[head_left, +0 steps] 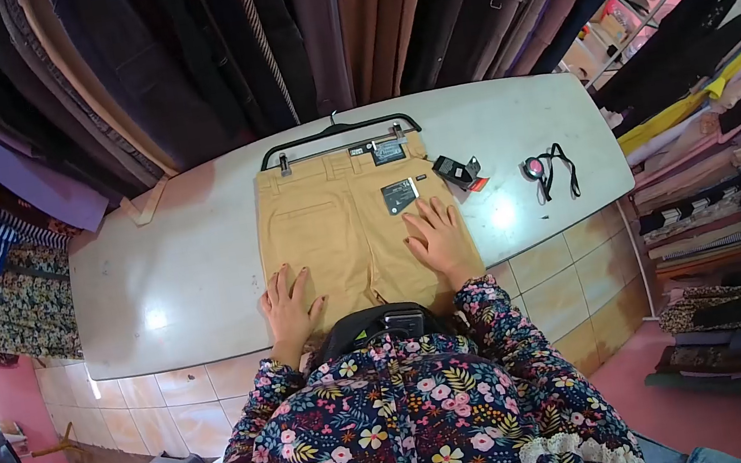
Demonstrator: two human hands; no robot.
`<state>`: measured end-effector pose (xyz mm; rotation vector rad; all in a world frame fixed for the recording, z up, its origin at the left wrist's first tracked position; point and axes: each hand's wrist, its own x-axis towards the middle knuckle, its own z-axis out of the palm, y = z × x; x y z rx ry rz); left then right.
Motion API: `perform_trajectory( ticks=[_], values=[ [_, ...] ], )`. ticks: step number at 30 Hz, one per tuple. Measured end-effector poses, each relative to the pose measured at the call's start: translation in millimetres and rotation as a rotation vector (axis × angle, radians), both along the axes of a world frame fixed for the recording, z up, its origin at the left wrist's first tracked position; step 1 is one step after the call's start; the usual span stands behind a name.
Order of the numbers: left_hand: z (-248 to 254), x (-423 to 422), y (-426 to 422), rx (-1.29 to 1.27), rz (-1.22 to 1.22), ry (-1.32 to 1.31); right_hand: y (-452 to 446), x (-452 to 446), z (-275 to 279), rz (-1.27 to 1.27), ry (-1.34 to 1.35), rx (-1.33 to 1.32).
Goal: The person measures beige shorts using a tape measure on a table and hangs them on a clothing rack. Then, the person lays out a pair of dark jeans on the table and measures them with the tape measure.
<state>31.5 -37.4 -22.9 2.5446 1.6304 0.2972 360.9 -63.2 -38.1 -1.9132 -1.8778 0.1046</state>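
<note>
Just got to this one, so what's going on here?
A person has both hands on a pair of tan trousers laid on a pale table. The left hand rests flat near the left edge, and the right hand lies on the other side, just below a dark label. The waistband is clipped to a black hanger. To the right lies a black strap.

pants (pixel 325 248): matt cloth, pretty smooth | hanger (pixel 336 128): plastic-looking, clips (pixel 285 165) metal-ish | tags (pixel 401 196): papery card imo | tabletop (pixel 156 273): smooth, super glossy, glares at me from here | tiles (pixel 544 272): kinda glossy too
</note>
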Motion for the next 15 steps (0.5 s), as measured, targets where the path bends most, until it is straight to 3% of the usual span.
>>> perform_trajectory(
  ticks=[5,7,8,10,13,15],
  values=[
    [-3.2,-4.8,9.1,-0.026,0.021,-0.064,0.8,15.5,-21.2,0.051,0.010,0.118],
    [-8.6,-11.7,12.5,-0.020,0.021,-0.103,1.4,31.1,-43.6,-0.425,0.545,0.243],
    [-11.6,-12.2,15.5,-0.009,0.013,-0.136,9.2,46.8,-43.5,-0.407,0.546,0.242],
    [-10.4,-8.1,14.8,-0.013,0.047,-0.129,15.5,64.6,-22.0,-0.920,1.366,-0.147],
    [-3.2,-2.8,16.5,-0.030,0.075,-0.121,43.5,74.7,7.2,-0.855,1.471,-0.138],
    [-4.5,-3.4,16.7,-0.036,0.069,-0.124,69.8,90.1,-9.5,-0.763,1.618,-0.012]
  ],
)
